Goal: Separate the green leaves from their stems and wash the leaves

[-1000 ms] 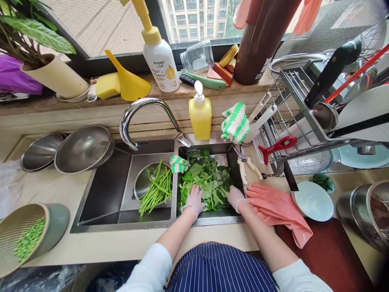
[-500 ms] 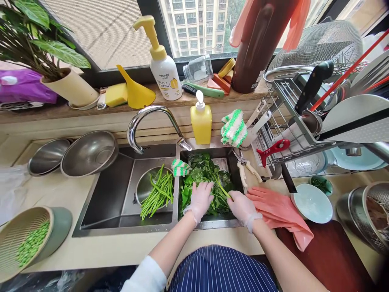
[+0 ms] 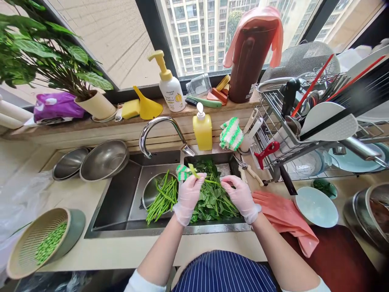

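Over the right sink basin, my left hand (image 3: pixel 187 197) in a clear glove pinches a green vegetable stem (image 3: pixel 210 181), with a pale yellowish-green piece (image 3: pixel 193 170) sticking up past the fingertips. At the stem's other end, the fingertips of my gloved right hand (image 3: pixel 240 195) are pinched together. Beneath both hands, leafy greens (image 3: pixel 209 200) fill much of the basin. Left of the divider, a metal bowl (image 3: pixel 148 190) holds long green beans (image 3: pixel 163 196). A green-and-white cloth (image 3: pixel 182 172) hangs on the divider, close to my left hand.
The faucet (image 3: pixel 162 120) arches over the sink, with a yellow soap bottle (image 3: pixel 202 132) behind. Scissors (image 3: pixel 251 172), pink rubber gloves (image 3: pixel 282 213) and a pale plate (image 3: pixel 316 207) lie to the right, below a dish rack (image 3: pixel 273 121). A basket (image 3: pixel 21 243) of green peas stands left.
Both hands have risen from the greens and come closer together, and the stem now spans between them. The view has shifted, showing more of the window.
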Demonstrator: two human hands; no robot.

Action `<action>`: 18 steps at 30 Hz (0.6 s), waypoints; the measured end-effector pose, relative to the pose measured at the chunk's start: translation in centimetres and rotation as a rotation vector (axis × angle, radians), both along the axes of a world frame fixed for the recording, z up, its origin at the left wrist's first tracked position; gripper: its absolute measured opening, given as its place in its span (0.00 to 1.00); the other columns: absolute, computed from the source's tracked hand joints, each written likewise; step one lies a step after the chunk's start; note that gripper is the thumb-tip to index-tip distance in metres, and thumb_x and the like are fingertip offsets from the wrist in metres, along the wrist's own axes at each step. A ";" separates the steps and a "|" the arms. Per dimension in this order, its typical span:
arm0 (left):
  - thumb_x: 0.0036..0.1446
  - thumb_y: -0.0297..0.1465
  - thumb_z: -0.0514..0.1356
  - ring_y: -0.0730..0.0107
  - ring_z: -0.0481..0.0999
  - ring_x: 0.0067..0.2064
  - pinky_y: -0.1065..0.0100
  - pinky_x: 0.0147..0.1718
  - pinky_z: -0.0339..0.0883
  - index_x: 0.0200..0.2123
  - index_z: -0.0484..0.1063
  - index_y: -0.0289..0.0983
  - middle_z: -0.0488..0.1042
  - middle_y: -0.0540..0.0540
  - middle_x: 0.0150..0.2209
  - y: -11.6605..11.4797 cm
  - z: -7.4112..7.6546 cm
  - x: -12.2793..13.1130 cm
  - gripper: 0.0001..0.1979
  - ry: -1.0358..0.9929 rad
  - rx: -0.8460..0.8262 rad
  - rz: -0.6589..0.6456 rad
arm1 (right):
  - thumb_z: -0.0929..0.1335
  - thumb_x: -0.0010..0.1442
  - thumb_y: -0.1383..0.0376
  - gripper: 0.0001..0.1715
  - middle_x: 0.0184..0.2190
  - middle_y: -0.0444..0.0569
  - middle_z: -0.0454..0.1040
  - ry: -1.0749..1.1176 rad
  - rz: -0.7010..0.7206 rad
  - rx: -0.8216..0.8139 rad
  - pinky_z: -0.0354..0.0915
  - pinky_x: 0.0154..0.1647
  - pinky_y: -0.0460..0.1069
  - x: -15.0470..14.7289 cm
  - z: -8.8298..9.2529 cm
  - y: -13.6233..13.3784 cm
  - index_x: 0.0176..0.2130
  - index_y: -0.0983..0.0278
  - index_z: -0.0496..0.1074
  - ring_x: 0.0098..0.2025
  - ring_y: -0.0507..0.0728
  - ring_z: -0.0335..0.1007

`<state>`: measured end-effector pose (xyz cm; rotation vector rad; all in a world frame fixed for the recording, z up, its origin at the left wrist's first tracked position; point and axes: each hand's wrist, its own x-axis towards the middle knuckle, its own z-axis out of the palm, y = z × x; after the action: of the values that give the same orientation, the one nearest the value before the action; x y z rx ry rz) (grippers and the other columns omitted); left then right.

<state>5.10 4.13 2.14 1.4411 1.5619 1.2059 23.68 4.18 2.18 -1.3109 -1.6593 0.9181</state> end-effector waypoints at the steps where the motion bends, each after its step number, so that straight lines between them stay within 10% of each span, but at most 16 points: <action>1: 0.57 0.34 0.58 0.67 0.75 0.40 0.65 0.44 0.67 0.38 0.76 0.37 0.77 0.45 0.38 0.0 0.8 -0.2 0.10 -0.034 -0.013 0.027 | 0.63 0.61 0.61 0.10 0.38 0.49 0.74 -0.003 0.000 0.021 0.64 0.46 0.51 -0.1 -0.3 0.3 0.39 0.62 0.72 0.41 0.55 0.69; 5: 0.55 0.36 0.58 0.67 0.74 0.37 0.67 0.37 0.69 0.36 0.75 0.36 0.76 0.44 0.38 -0.5 2.5 -1.1 0.11 -0.129 -0.054 0.033 | 0.62 0.61 0.65 0.15 0.47 0.49 0.72 -0.068 0.194 0.116 0.56 0.55 0.55 -1.4 -2.0 1.3 0.47 0.60 0.70 0.52 0.57 0.63; 10: 0.52 0.38 0.60 0.67 0.74 0.34 0.68 0.33 0.69 0.32 0.75 0.36 0.76 0.44 0.35 -1.4 1.1 -1.1 0.11 -0.229 -0.136 0.030 | 0.61 0.61 0.65 0.10 0.33 0.47 0.73 -0.186 0.371 -0.096 0.59 0.43 0.52 -3.3 -4.2 1.4 0.35 0.63 0.71 0.36 0.54 0.66; 18: 0.47 0.42 0.63 0.66 0.75 0.34 0.66 0.32 0.72 0.30 0.72 0.35 0.75 0.45 0.34 -2.8 -2.0 -1.4 0.15 -0.422 -0.288 0.158 | 0.59 0.59 0.61 0.10 0.29 0.44 0.72 0.327 0.058 -0.481 0.61 0.39 0.48 -4.2 -7.4 2.4 0.29 0.62 0.63 0.33 0.53 0.67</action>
<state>3.71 1.37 0.17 0.8283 1.4941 1.2198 19.43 6.57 -5.22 -1.3302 -1.2705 1.5452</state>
